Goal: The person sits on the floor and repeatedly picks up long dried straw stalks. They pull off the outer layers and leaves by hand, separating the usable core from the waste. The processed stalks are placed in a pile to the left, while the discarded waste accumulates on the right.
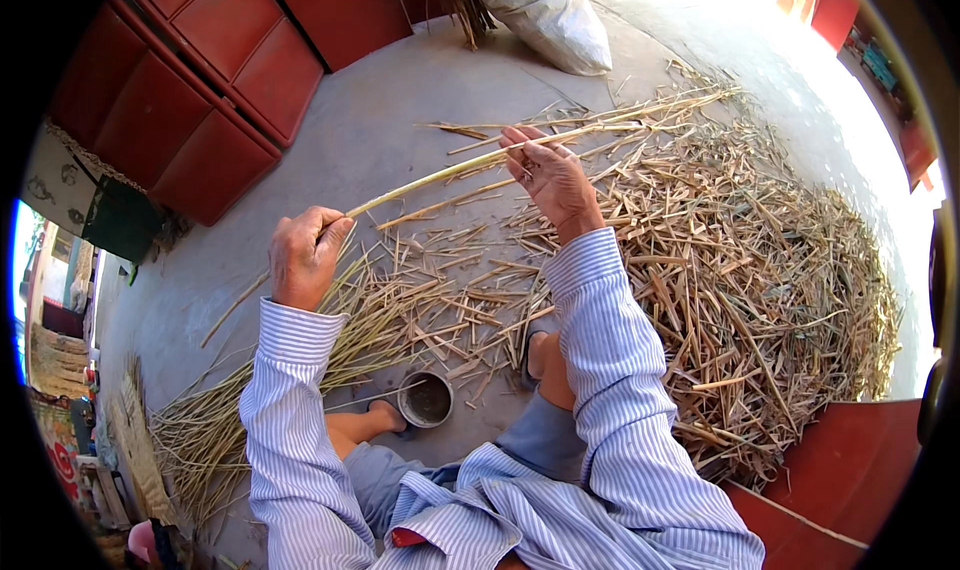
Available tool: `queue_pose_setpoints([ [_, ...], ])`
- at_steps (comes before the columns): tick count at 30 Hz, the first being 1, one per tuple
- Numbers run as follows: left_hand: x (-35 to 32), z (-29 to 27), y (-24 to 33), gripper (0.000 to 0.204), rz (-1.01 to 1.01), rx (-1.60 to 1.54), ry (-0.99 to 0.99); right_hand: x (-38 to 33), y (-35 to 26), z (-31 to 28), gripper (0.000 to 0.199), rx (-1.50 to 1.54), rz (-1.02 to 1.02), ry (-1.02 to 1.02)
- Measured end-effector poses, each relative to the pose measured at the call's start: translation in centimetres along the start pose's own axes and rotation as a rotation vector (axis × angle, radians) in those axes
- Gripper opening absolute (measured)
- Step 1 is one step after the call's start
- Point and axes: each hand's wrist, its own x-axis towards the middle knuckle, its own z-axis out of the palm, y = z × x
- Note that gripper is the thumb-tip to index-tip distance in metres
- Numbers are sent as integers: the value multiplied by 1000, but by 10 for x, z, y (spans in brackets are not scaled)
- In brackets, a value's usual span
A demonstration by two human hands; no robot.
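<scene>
My left hand (305,257) is closed around a long pale plant stalk (420,182), which slants up to the right. A thinner end of it sticks out below that hand. My right hand (552,180) is palm up with its fingers stretched out, and small husk bits seem to lie on the palm. The stalk runs across its fingers and on toward the far right. Under my left forearm lies a bundle of peeled greenish stalks (345,320). To the right spreads a big heap of dry husk pieces (740,290).
A small round metal can (425,398) stands on the floor between my feet. Red panels (215,100) stand at the far left, and a white sack (550,25) rests at the back. Another red panel (840,470) is at the lower right.
</scene>
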Motion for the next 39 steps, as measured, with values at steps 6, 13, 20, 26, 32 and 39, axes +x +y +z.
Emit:
queue_pose_setpoints([
  [6, -10, -2, -17, 15, 46, -22, 23, -8, -11, 18, 25, 156, 20, -32],
  [13, -18, 6, -28, 15, 165, 215, 12, -14, -5, 32, 24, 54, 84, -53],
  [20, -8, 11, -44, 24, 108, 589, -214, -17, 3, 44, 23, 122, 56, -94],
  [26, 24, 44, 37, 23, 271, 55, 50, -28, 20, 71, 25, 184, 109, -189],
  [32, 25, 72, 44, 17, 165, -27, 113, -29, 25, 75, 24, 190, 71, -70],
  [39, 15, 76, 32, 18, 273, 123, 184, -37, 32, 84, 25, 110, 134, 52],
])
